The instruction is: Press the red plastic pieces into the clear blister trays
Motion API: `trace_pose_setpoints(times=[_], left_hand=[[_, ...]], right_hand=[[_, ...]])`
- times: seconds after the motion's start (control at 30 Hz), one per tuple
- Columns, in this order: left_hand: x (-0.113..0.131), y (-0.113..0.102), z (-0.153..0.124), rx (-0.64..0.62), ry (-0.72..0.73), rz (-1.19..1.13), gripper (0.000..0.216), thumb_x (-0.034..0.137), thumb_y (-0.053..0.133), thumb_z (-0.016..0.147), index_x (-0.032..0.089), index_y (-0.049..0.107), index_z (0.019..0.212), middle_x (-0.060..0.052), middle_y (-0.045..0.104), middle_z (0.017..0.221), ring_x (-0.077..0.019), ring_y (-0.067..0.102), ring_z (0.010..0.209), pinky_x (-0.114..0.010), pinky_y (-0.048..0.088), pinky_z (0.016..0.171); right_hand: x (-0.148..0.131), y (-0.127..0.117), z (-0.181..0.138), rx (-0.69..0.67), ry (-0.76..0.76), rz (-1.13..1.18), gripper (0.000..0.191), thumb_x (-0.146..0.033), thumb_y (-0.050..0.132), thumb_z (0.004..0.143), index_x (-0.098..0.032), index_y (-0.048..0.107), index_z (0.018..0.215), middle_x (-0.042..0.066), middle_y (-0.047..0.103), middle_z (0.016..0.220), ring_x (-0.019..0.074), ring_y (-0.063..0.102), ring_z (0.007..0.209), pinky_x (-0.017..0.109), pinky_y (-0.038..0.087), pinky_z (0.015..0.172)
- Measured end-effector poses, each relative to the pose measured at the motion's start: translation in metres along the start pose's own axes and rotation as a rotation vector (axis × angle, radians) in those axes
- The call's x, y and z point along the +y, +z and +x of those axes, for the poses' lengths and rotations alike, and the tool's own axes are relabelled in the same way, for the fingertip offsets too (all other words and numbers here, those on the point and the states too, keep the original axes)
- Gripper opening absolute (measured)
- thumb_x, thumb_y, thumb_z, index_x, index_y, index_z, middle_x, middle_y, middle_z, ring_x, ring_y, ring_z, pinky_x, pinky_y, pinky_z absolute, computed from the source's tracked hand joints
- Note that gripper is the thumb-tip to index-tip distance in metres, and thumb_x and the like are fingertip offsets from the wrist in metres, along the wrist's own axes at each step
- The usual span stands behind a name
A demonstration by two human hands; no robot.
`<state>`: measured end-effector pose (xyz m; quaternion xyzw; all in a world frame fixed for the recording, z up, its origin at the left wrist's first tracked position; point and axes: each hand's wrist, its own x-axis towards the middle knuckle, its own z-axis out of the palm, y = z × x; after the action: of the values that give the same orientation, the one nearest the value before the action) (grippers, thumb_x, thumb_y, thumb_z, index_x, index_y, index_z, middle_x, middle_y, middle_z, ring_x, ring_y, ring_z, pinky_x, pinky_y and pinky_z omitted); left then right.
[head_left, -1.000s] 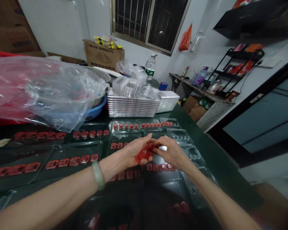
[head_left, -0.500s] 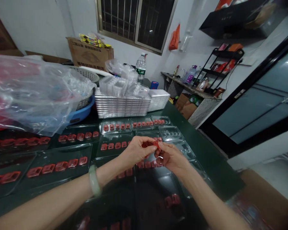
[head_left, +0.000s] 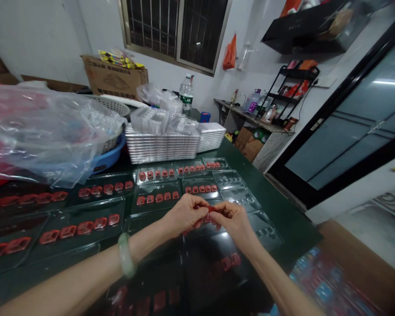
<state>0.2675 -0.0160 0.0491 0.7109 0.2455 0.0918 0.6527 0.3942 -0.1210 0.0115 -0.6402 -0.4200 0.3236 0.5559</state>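
Note:
My left hand (head_left: 192, 213), with a pale green bangle (head_left: 127, 255) on its wrist, pinches a small red plastic piece (head_left: 211, 210). From the other side my right hand (head_left: 232, 218) grips the same piece, fingertips meeting at the middle. Both hands hover above clear plastic trays (head_left: 222, 240) laid out on the dark green table. Rows of red translucent pieces (head_left: 158, 197) sit in many of these trays. Fingers hide most of the held piece, so its exact kind does not show.
Stacked clear trays (head_left: 163, 147) stand at the back, beside a water bottle (head_left: 186, 94). On the left, a plastic bag (head_left: 52, 131) covers a blue basin (head_left: 110, 158). A cardboard box (head_left: 115, 83) is behind. Wrapped packs (head_left: 322, 285) lie low at the right.
Both hands have shifted slightly left and lower in view, still together on the red piece. My right fingers are now more curled around it. The camera view has turned a little right.

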Motion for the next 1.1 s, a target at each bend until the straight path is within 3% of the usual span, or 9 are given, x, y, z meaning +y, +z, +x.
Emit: trace_pose_setpoints(times=[0.13, 0.37, 0.67, 0.83, 0.97, 1.1], left_hand=[[-0.012, 0.007, -0.001, -0.05, -0.044, -0.081, 0.023, 0.032, 0.049, 0.072, 0.012, 0.06, 0.078, 0.004, 0.047, 0.042, -0.0041, 0.03, 0.026, -0.015, 0.019, 0.025], [-0.016, 0.024, -0.002, 0.09, -0.063, -0.118, 0.02, 0.026, 0.047, 0.073, 0.012, 0.058, 0.08, 0.005, 0.044, 0.038, -0.005, 0.03, 0.025, -0.015, 0.019, 0.024], [-0.02, 0.031, -0.009, 0.155, -0.019, -0.089, 0.019, 0.029, 0.051, 0.073, 0.012, 0.059, 0.076, 0.005, 0.042, 0.039, -0.0049, 0.03, 0.025, -0.016, 0.02, 0.024], [-0.009, 0.025, -0.021, 0.007, 0.002, -0.101, 0.021, 0.031, 0.052, 0.075, 0.012, 0.059, 0.081, 0.006, 0.042, 0.04, -0.0041, 0.03, 0.027, -0.015, 0.02, 0.026], [-0.006, 0.018, -0.027, -0.035, -0.01, -0.105, 0.016, 0.026, 0.054, 0.074, 0.012, 0.06, 0.076, 0.006, 0.043, 0.04, -0.0029, 0.031, 0.029, -0.015, 0.021, 0.03], [-0.011, 0.013, -0.028, -0.089, 0.099, -0.041, 0.019, 0.026, 0.05, 0.076, 0.013, 0.062, 0.082, 0.005, 0.044, 0.043, -0.0041, 0.035, 0.034, -0.016, 0.025, 0.035]], right_hand=[[0.001, 0.0, -0.013, -0.007, 0.044, 0.018, 0.021, -0.035, 0.058, 0.071, -0.016, 0.062, 0.078, 0.002, 0.06, 0.061, 0.0141, 0.055, 0.054, 0.025, 0.044, 0.046], [-0.004, 0.012, -0.024, 0.258, -0.18, -0.367, 0.009, -0.027, 0.053, 0.074, -0.021, 0.058, 0.078, 0.002, 0.06, 0.068, 0.015, 0.055, 0.061, 0.025, 0.041, 0.052], [0.0, 0.02, -0.035, 0.283, -0.21, -0.402, 0.013, -0.025, 0.048, 0.076, -0.022, 0.057, 0.068, 0.0, 0.054, 0.062, 0.0134, 0.048, 0.054, 0.025, 0.036, 0.052], [-0.002, 0.015, -0.036, 0.198, -0.091, -0.204, 0.01, -0.023, 0.051, 0.074, -0.019, 0.055, 0.066, -0.002, 0.051, 0.057, 0.0099, 0.043, 0.051, 0.022, 0.033, 0.049], [-0.012, 0.011, -0.038, 0.077, 0.028, -0.003, 0.01, -0.024, 0.054, 0.071, -0.017, 0.054, 0.063, -0.004, 0.047, 0.051, 0.007, 0.038, 0.046, 0.02, 0.028, 0.044], [-0.018, 0.013, -0.039, 0.036, 0.096, 0.125, 0.011, -0.024, 0.055, 0.069, -0.016, 0.053, 0.062, -0.005, 0.044, 0.048, 0.0057, 0.034, 0.042, 0.019, 0.024, 0.04]])
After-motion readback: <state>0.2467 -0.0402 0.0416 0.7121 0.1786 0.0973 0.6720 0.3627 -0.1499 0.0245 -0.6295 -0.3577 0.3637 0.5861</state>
